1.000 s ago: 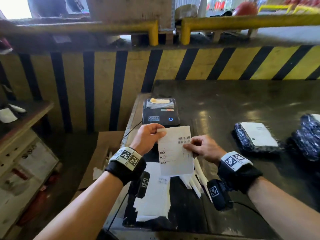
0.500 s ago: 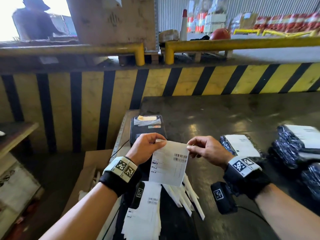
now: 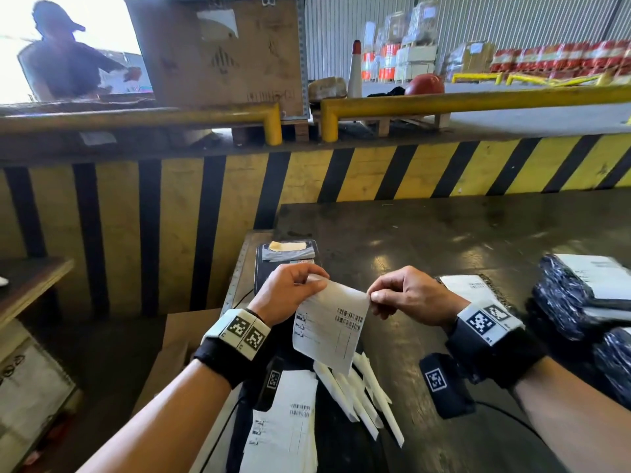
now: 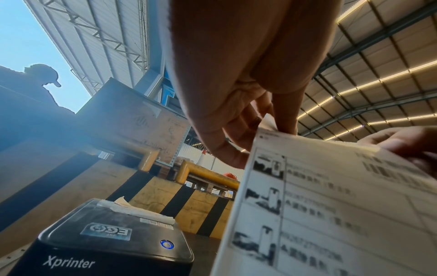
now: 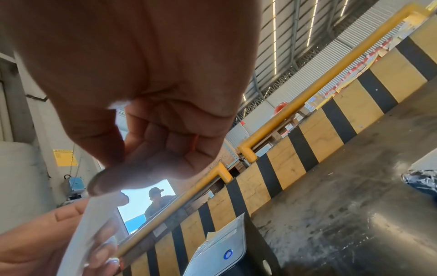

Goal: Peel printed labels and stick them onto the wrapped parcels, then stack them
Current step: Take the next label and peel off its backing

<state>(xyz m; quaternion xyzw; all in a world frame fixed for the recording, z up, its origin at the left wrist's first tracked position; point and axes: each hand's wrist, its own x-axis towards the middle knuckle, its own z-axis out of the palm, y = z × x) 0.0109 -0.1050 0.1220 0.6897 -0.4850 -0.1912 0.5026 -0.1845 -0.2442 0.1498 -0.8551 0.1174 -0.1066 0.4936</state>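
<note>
White label [image 3: 330, 327] held mid-air: left hand [image 3: 286, 292] pinches left top corner, right hand [image 3: 411, 296] pinches right.

A black-and-yellow striped barrier [image 3: 218, 213] is seen behind the dark table [image 3: 426, 233]. Two yellow rails [image 3: 461, 100] are mounted along its top. A large brown crate [image 3: 218, 52] is set on a pallet behind them, with an orange helmet [image 3: 425, 84] and a cone [image 3: 355, 68] to its right. A capped person [image 3: 65, 59] is seen at far left against bright daylight.
</note>
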